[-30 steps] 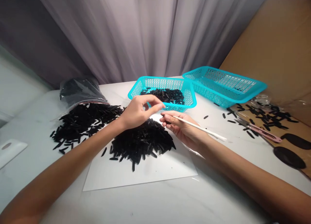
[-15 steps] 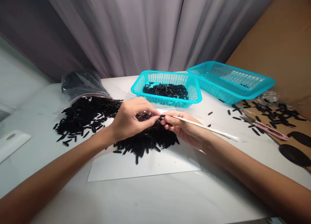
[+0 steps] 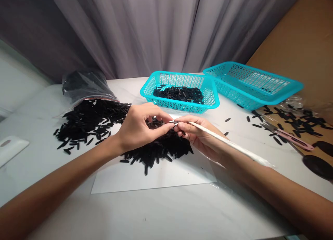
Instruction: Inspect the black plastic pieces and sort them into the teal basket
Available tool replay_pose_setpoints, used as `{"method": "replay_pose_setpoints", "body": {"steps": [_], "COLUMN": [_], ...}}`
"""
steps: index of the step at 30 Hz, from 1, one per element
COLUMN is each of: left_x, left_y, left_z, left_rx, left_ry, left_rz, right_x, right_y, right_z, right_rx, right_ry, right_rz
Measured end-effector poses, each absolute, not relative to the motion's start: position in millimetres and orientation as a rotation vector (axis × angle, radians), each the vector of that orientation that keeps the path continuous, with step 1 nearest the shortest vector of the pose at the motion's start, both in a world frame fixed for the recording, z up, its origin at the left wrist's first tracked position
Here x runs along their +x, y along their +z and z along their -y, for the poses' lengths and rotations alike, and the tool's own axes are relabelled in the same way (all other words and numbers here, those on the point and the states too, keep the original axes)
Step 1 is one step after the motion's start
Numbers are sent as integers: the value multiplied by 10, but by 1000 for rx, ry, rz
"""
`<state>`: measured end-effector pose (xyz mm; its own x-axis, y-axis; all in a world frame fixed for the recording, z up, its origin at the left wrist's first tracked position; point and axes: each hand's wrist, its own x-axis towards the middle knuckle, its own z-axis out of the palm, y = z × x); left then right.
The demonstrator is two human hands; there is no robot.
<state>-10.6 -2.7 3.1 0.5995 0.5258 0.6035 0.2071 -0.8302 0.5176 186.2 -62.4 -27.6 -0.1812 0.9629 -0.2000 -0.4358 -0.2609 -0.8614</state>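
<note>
1. Grip of right hand was clamped on slender white stick and small slim black strip.
2. Left hand: fingertips nearly met at strip's end; could not tell whether pinching.
3. Strip was above heap of loose black strips on white rectangular sheet.

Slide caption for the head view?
Fingertips close together, left hand and right hand, with white stick, over piled black pieces.
</note>
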Motion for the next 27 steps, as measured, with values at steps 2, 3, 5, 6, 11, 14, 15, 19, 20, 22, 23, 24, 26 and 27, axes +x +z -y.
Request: {"method": "replay_pose_setpoints", "body": {"steps": [2, 3, 5, 6, 11, 14, 15, 19, 20, 22, 23, 24, 26, 27], "left_x": [-106, -106, -104, -102, -93, -91, -90, -78, -75, -67, -64, -61, -59, -60], "left_y": [29, 28, 28, 31, 66, 85, 88, 83, 80, 79, 81, 84, 94, 99], "left_z": [31, 35, 44, 50, 66, 59, 54, 45, 46, 54, 59, 64, 73, 77], "left_rx": [2409, 2395, 2358, 2336, 2190, 2025, 1966, 1823, 1818, 1835, 1847, 1856, 1853, 1840], "left_ry": [1080, 1069, 1047, 1035, 950, 823, 781, 707, 712, 731, 738, 740, 733, 726], "left_rz": [-614, -634, -686, -711, -842, -905, -910, -895, -896, -899, -898, -896, -890, -891], "right_x": [1870, 1875, 1882, 1884, 1887, 1889, 1889, 1892, 1892, 1893, 1894, 1895, 1897, 1897], "right_y": [-281, -283, -282, -279, -253, -240, -238, -237, -240, -250, -255, -261, -266, -265], "right_z": [624, 624, 626, 627, 633, 636, 636, 637, 637, 637, 636, 635, 632, 631], "right_rx": [-928, -918, -900, -894, -895, -918, -929, -964, -969, -976, -978, -981, -989, -993], "right_ry": [1664, 1668, 1690, 1706, 1764, 1786, 1792, 1810, 1809, 1788, 1757, 1715, 1618, 1579], "right_rz": [822, 826, 827, 820, 749, 736, 735, 746, 752, 780, 804, 832, 892, 920]}}
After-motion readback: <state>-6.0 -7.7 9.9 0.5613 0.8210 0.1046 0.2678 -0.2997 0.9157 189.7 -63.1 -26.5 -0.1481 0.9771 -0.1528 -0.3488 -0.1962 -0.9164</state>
